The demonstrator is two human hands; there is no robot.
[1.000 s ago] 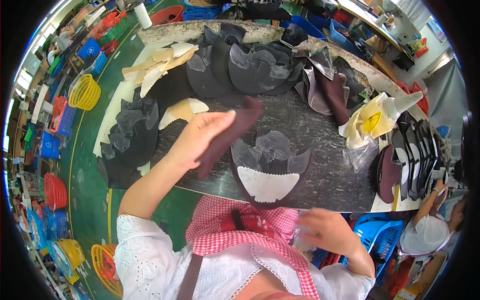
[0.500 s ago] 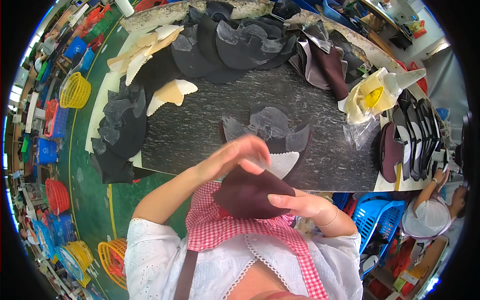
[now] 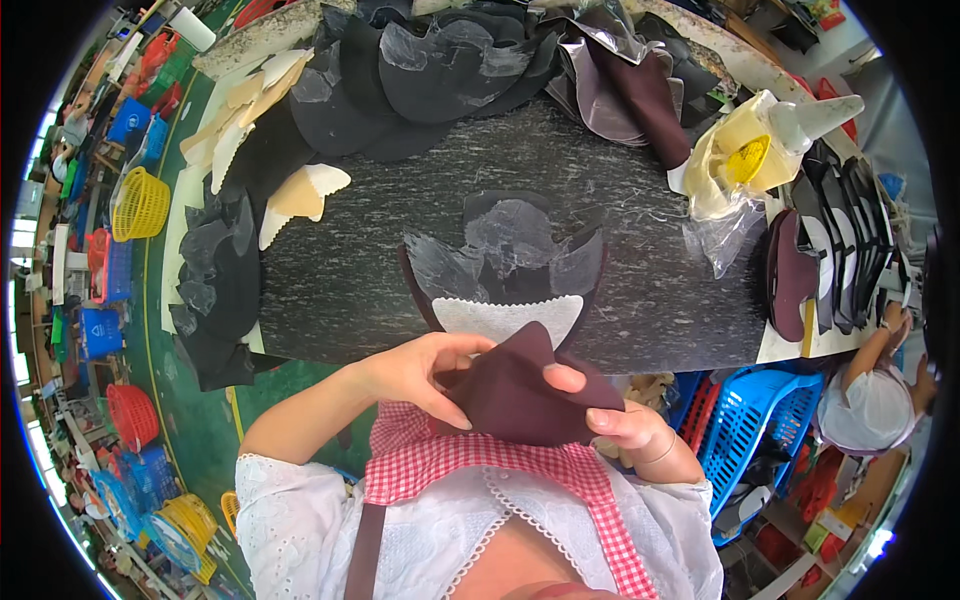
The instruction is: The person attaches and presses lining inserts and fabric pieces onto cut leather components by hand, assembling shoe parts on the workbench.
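Observation:
Both my hands hold a dark maroon fabric piece [image 3: 515,395] close to my chest, just below the table's near edge. My left hand [image 3: 415,370] pinches its left side and my right hand [image 3: 610,420] grips its right corner. Directly beyond it on the dark speckled table [image 3: 380,260] lies a stack of dark shaped pieces with a white scalloped-edge piece [image 3: 505,318] on top.
Piles of black and grey cut pieces [image 3: 420,70] line the table's far side, black ones [image 3: 225,290] and cream ones [image 3: 300,190] the left. A yellow glue container in plastic [image 3: 745,160] sits right. A blue crate [image 3: 765,430] stands lower right, near another person [image 3: 880,385].
My left hand carried the maroon piece from over the table back to my chest. My right hand came up and took hold of it too.

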